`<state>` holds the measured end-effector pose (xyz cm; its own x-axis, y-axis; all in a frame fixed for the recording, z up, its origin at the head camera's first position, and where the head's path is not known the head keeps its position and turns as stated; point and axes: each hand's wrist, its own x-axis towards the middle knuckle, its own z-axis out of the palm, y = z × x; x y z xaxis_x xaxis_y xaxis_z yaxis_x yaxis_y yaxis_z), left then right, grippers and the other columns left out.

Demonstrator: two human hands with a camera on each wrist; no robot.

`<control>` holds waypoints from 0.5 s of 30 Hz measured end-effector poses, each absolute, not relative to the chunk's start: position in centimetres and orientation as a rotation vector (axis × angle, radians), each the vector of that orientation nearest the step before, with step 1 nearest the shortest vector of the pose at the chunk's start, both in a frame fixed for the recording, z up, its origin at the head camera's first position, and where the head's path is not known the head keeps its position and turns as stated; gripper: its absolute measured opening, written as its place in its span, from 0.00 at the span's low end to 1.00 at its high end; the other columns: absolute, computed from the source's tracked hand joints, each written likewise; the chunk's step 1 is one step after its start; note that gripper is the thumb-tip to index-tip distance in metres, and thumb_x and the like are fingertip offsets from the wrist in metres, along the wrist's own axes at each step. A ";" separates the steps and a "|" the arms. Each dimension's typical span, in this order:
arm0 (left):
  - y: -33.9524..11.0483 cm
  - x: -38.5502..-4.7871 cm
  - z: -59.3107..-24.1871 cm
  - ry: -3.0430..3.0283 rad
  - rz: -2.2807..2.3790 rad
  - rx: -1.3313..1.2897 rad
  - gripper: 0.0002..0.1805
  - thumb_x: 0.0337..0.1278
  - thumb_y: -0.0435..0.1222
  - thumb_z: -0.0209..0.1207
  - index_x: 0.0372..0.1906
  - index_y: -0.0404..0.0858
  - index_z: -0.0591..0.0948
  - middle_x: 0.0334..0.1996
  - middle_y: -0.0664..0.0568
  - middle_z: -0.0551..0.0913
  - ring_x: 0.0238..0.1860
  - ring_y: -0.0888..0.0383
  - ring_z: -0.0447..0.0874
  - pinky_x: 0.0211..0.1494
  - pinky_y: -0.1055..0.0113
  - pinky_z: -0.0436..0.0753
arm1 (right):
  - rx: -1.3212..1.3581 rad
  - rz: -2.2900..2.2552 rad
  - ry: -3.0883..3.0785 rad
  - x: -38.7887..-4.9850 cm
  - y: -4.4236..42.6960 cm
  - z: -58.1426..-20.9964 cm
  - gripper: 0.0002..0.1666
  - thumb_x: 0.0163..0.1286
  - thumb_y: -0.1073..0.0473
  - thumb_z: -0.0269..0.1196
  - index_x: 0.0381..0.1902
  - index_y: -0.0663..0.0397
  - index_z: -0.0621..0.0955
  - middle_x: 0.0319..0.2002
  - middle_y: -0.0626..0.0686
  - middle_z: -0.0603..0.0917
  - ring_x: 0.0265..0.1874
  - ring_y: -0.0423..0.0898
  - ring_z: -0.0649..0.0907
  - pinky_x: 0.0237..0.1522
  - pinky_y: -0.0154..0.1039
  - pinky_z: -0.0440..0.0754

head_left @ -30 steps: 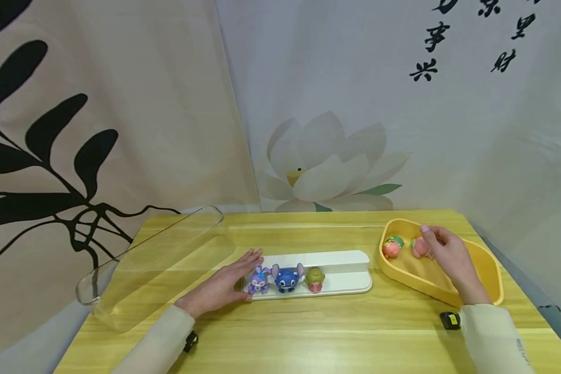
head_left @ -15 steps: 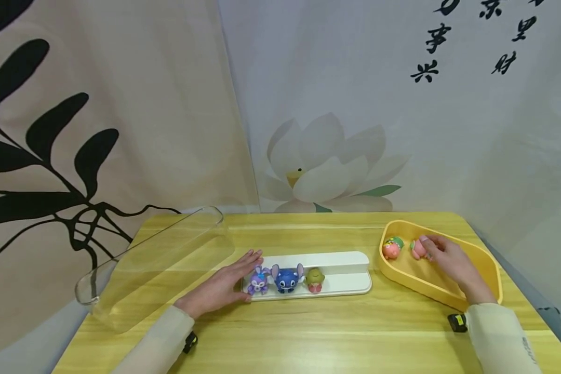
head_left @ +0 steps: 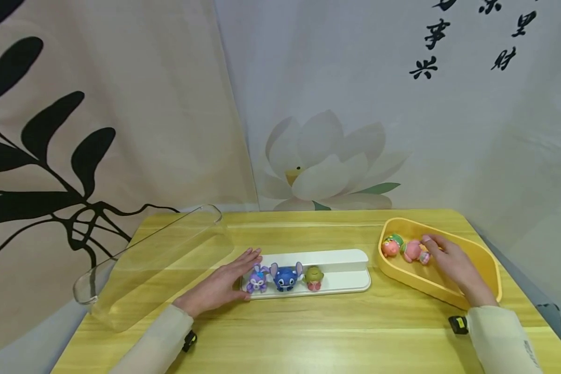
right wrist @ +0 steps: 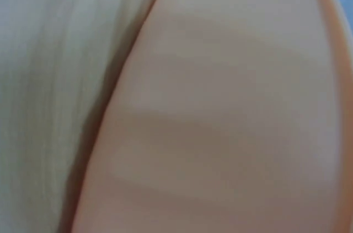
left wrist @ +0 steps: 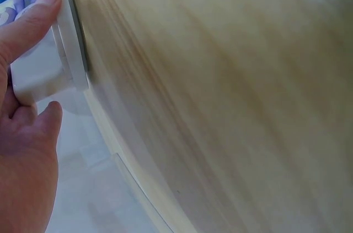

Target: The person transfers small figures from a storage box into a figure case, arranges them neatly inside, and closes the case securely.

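Observation:
My left hand (head_left: 219, 291) grips the left end of a long white display base (head_left: 346, 280), thumb at the front edge and fingers behind. The left wrist view shows the thumb (left wrist: 33, 23) on the base's rim. On the base stand a purple rabbit figurine (head_left: 257, 279), a blue big-eared figurine (head_left: 286, 278) and a green-and-pink figurine (head_left: 314, 278). My right hand (head_left: 455, 267) reaches into a yellow tray (head_left: 488, 270), its fingertips at a pink figurine (head_left: 412, 251); whether they pinch it is hidden. Beside it lies a pink figurine with a green top (head_left: 392, 245).
A clear plastic cover (head_left: 163, 265) lies slantwise at the left, reaching past the wooden table's (head_left: 308, 337) edge. A printed curtain (head_left: 332, 104) hangs behind the table. The right wrist view shows only tray wall (right wrist: 220, 106) and table.
My right hand has lowered onto the pink figurine, which has turned and shifted left toward the green-topped one. My left hand keeps its grip on the white base.

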<state>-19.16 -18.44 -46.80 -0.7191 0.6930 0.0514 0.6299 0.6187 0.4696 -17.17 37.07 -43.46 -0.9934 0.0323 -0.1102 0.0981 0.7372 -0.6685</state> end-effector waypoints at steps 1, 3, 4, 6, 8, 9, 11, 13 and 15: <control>-18.4 -19.2 -46.8 2.702 0.706 1.111 0.54 0.52 0.39 0.75 0.82 0.38 0.58 0.83 0.47 0.50 0.82 0.46 0.46 0.78 0.47 0.60 | 0.097 -1.105 2.843 -17.1 37.0 -43.5 0.45 0.85 0.36 0.36 0.76 0.73 0.62 0.70 0.78 0.67 0.69 0.80 0.63 0.64 0.78 0.64; -18.4 -19.2 -46.8 2.700 0.707 1.112 0.54 0.52 0.38 0.75 0.82 0.38 0.58 0.83 0.47 0.50 0.82 0.46 0.46 0.78 0.47 0.61 | 0.063 -1.112 2.853 -16.9 36.8 -43.5 0.43 0.86 0.39 0.35 0.75 0.73 0.64 0.68 0.76 0.71 0.68 0.78 0.65 0.63 0.77 0.65; -18.4 -19.2 -46.8 2.699 0.705 1.112 0.54 0.53 0.38 0.75 0.82 0.38 0.58 0.83 0.47 0.50 0.82 0.46 0.46 0.78 0.47 0.61 | 0.042 -1.113 2.864 -16.9 36.7 -43.6 0.41 0.87 0.40 0.36 0.74 0.73 0.65 0.67 0.76 0.73 0.68 0.78 0.66 0.63 0.76 0.66; -18.4 -19.2 -46.8 2.697 0.702 1.108 0.54 0.53 0.39 0.75 0.82 0.38 0.58 0.83 0.47 0.50 0.82 0.46 0.46 0.78 0.47 0.61 | 0.006 -1.095 2.904 -16.8 36.5 -43.6 0.38 0.87 0.42 0.39 0.72 0.72 0.69 0.65 0.75 0.76 0.66 0.77 0.70 0.61 0.74 0.70; -18.4 -19.2 -46.8 2.699 0.697 1.107 0.54 0.53 0.39 0.75 0.82 0.38 0.58 0.83 0.47 0.50 0.82 0.46 0.46 0.78 0.47 0.61 | -0.034 -1.060 2.952 -16.7 36.4 -43.8 0.35 0.86 0.44 0.45 0.70 0.70 0.71 0.64 0.74 0.77 0.63 0.76 0.73 0.59 0.72 0.74; -18.4 -19.2 -46.8 2.699 0.697 1.107 0.54 0.53 0.39 0.75 0.82 0.38 0.58 0.83 0.47 0.50 0.82 0.46 0.46 0.78 0.47 0.61 | -0.054 -1.035 2.981 -16.7 36.3 -43.8 0.33 0.85 0.45 0.48 0.69 0.69 0.73 0.64 0.74 0.77 0.62 0.75 0.74 0.58 0.72 0.75; -18.5 -19.2 -46.8 2.698 0.697 1.104 0.54 0.53 0.39 0.75 0.82 0.39 0.58 0.84 0.48 0.49 0.82 0.47 0.46 0.78 0.47 0.61 | -0.084 -0.973 3.036 -16.6 36.2 -43.9 0.31 0.83 0.46 0.54 0.69 0.66 0.74 0.63 0.74 0.77 0.61 0.75 0.76 0.56 0.72 0.77; -18.5 -19.3 -46.8 2.697 0.697 1.106 0.54 0.53 0.39 0.75 0.82 0.39 0.58 0.84 0.48 0.49 0.82 0.47 0.45 0.79 0.47 0.61 | -0.122 -0.924 3.070 -16.5 36.2 -44.0 0.31 0.80 0.46 0.59 0.68 0.64 0.76 0.63 0.74 0.78 0.59 0.76 0.77 0.55 0.72 0.78; -18.5 -19.3 -46.8 2.696 0.697 1.111 0.54 0.53 0.39 0.75 0.82 0.39 0.57 0.84 0.48 0.49 0.82 0.46 0.45 0.79 0.47 0.60 | -0.148 -0.893 3.095 -16.4 36.1 -44.1 0.31 0.78 0.46 0.61 0.67 0.63 0.77 0.62 0.74 0.78 0.58 0.75 0.78 0.54 0.72 0.78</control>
<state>-19.29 -18.49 -46.83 -0.7167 0.6961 0.0426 0.6296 0.6196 0.4687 -16.40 36.10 -44.09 -0.9924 -0.0648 0.1050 -0.1107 0.8428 -0.5266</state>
